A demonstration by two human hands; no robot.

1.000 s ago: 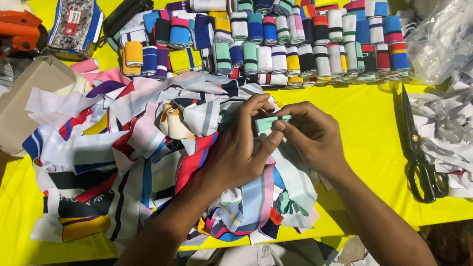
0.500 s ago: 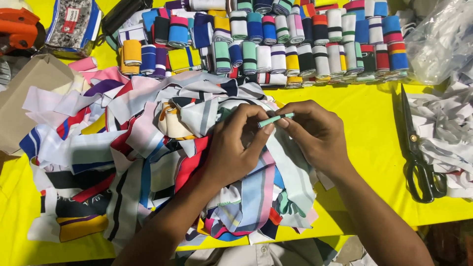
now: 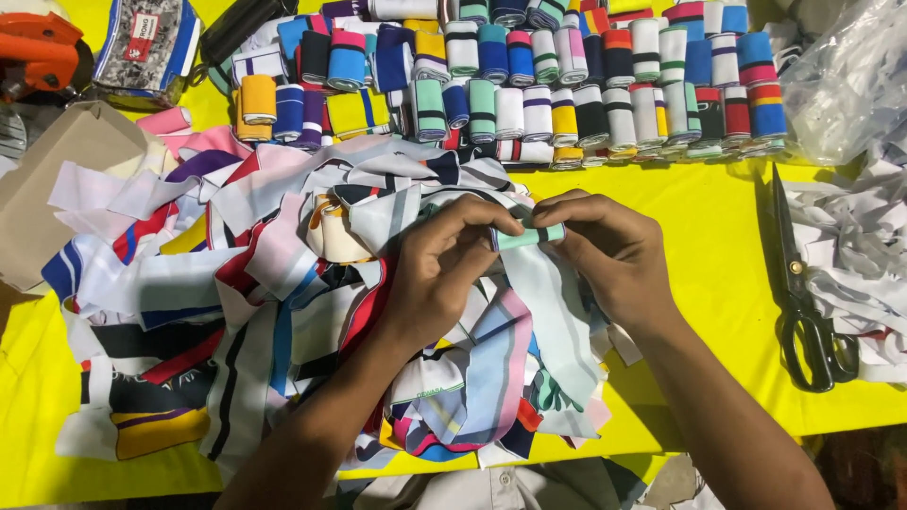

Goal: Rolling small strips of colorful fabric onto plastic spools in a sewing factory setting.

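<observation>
left hand pinches the left end of the mint fabric strip | roll judged best kept tight, edges level, tail fed straight | strip sits between both hands' fingertips above the scrap pile | right hand clamps its right end | scissors lie well apart

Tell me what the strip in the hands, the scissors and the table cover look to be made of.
Strip: soft ribbed knit cloth, mint green with a dark stripe; it folds between the left hand and right hand. Scissors: dark metal blades, black handles, likely plastic. Table cover: smooth yellow sheet, cloth or plastic, unclear.
</observation>
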